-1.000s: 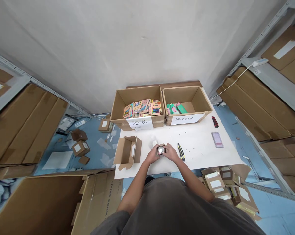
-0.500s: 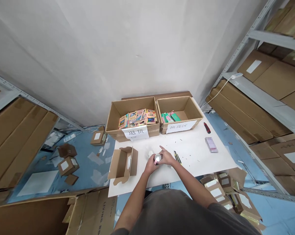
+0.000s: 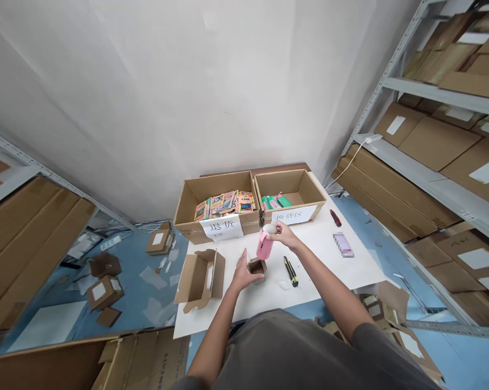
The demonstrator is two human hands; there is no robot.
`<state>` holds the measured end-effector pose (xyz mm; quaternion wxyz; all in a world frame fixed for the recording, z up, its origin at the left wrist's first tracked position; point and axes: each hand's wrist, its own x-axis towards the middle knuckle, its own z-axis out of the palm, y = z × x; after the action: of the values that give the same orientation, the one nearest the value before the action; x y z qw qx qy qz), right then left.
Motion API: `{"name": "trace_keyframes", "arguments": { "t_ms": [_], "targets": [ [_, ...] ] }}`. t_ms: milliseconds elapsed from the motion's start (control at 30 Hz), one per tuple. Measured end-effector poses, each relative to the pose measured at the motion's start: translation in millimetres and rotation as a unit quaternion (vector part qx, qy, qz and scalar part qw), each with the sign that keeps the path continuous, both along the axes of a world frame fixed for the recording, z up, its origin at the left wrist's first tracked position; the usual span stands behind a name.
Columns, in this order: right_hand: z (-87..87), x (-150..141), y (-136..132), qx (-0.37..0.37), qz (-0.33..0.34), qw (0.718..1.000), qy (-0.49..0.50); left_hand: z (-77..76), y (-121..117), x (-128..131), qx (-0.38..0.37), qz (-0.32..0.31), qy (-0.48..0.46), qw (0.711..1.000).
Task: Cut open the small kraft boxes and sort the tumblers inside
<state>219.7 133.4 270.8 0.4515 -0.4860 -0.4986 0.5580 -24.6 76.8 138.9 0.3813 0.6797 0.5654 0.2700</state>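
Left hand (image 3: 243, 275): fingers extended forward, thumb spread rightward | Right hand (image 3: 285, 236): farther forward and right of the left hand, fingertips pinched | Left forearm (image 3: 217, 324), right forearm (image 3: 327, 279): bare, angled inward behind their hands

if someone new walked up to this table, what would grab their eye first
Probably the bright pink, silver-topped item, held up in the right hand near a small open box. Next might come the colourful packets heaped in the left open carton at the back of the table. The yellow-and-black box cutter, lying right of the small box, also stands out.
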Motion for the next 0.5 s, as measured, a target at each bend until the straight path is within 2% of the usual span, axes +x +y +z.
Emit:
{"name": "trace_keyframes", "arguments": {
  "t_ms": [67,200,267,333,433,500],
  "targets": [
    [9.7,2.3,1.1,-0.016,-0.005,1.000,0.005,21.6,-0.9,11.2,0.036,0.029,-0.025,0.999],
    [32.1,3.7,2.8,-0.038,-0.003,0.999,0.019,61.7,-3.0,43.5,0.108,0.033,-0.067,0.991],
    [42.9,4.9,0.8,-0.010,0.028,0.999,0.043,76.1,-4.3,53.0,0.115,0.057,-0.074,0.989],
    [49.9,6.6,-4.0,0.034,0.098,0.992,0.076,87.1,-5.1,54.9,0.114,0.062,-0.095,0.987],
    [49.5,6.9,-14.7,0.064,0.191,0.972,0.118,101.7,-4.3,50.3,0.098,0.022,-0.153,0.983],
    [43.6,4.8,-21.9,0.071,0.179,0.973,0.128,111.8,-3.6,48.7,0.098,0.004,-0.163,0.982]
  ]
}}
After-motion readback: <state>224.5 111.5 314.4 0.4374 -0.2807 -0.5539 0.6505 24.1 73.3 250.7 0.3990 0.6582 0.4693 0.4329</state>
